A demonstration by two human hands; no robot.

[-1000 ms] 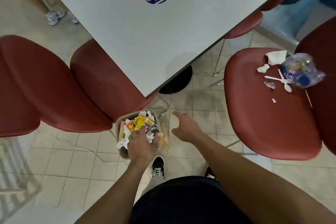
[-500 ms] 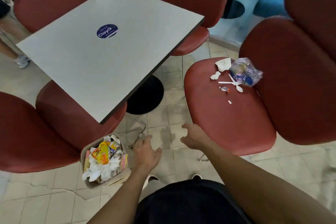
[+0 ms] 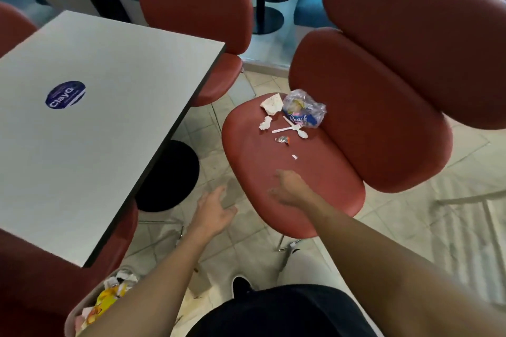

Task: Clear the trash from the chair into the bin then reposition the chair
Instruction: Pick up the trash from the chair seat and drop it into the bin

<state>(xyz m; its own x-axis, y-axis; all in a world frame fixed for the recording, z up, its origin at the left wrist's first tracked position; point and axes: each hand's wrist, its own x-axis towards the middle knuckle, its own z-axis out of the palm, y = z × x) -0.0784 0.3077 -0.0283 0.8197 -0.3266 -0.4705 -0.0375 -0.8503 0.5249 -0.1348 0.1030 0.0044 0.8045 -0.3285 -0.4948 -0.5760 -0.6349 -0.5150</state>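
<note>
From my head camera, the bin sits at lower left beside my left arm, stuffed with crumpled paper and a yellow wrapper. My left hand hangs loose over the floor; my right hand is relaxed above the chair, where a plastic bag, napkin, spoon and scraps lie.

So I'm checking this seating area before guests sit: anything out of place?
Yes. Trash lies on the chair seat: a crumpled plastic bag, napkins, a plastic spoon and small scraps. Both hands are empty.
</note>
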